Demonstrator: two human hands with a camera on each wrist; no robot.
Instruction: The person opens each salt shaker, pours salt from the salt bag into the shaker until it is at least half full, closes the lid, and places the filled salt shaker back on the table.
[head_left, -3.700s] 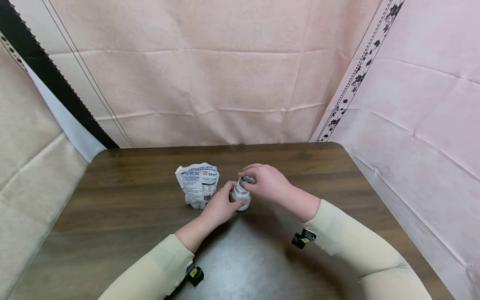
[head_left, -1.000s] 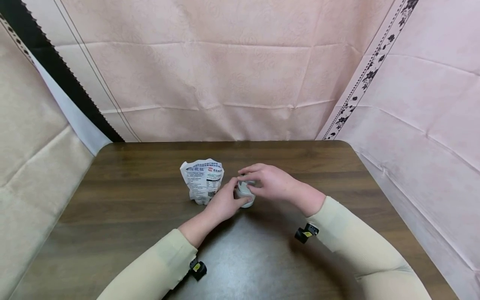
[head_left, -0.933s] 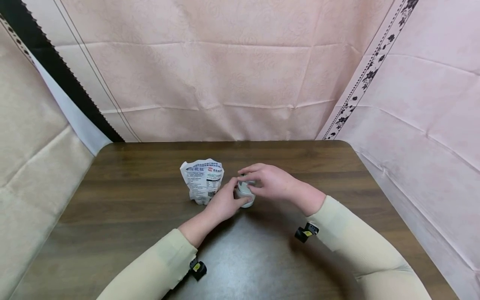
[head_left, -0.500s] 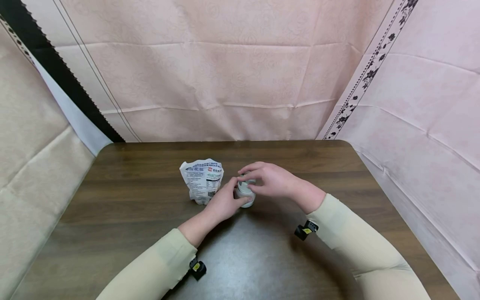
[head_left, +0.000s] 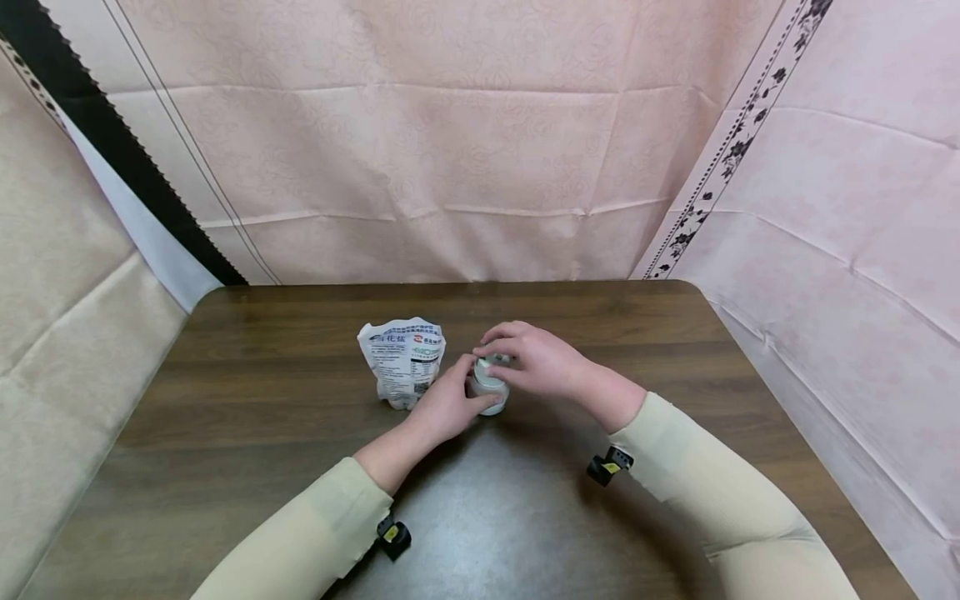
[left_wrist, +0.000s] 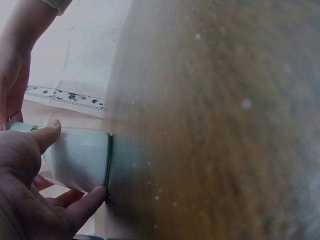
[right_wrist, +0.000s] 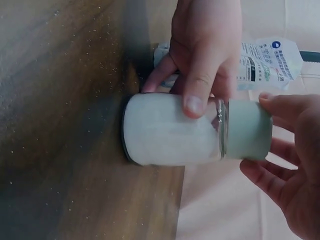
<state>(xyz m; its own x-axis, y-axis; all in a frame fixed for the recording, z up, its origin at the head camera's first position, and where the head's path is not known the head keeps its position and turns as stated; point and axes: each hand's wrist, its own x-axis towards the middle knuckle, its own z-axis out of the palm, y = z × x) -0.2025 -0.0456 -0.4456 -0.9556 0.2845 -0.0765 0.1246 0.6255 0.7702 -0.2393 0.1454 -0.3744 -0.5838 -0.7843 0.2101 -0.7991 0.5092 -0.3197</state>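
A small glass salt jar (right_wrist: 170,131) full of white grains stands upright on the wooden table. My left hand (head_left: 444,407) grips its body from the left, thumb on the near side and fingers reaching round the far side. On the jar's neck sits a pale green cap (right_wrist: 248,130), level in the right wrist view. My right hand (head_left: 542,360) holds the cap from above, thumb and fingertips at opposite sides of its edge. Close behind my left hand stands a white printed salt bag (head_left: 403,363), crumpled at the top. In the left wrist view the jar (left_wrist: 80,155) shows a dark green base.
The brown wooden table (head_left: 262,467) stretches out around the hands, its back edge against a pink cloth (head_left: 420,167). Pale cloths hang at both sides. A small black camera (head_left: 609,465) sits at the right sleeve, another (head_left: 393,537) at the left.
Several seconds ago the cap looked tilted over the neck; now it sits level. My right fingers have shifted a little round the cap. My left hand keeps its grip, and the bag stays put.
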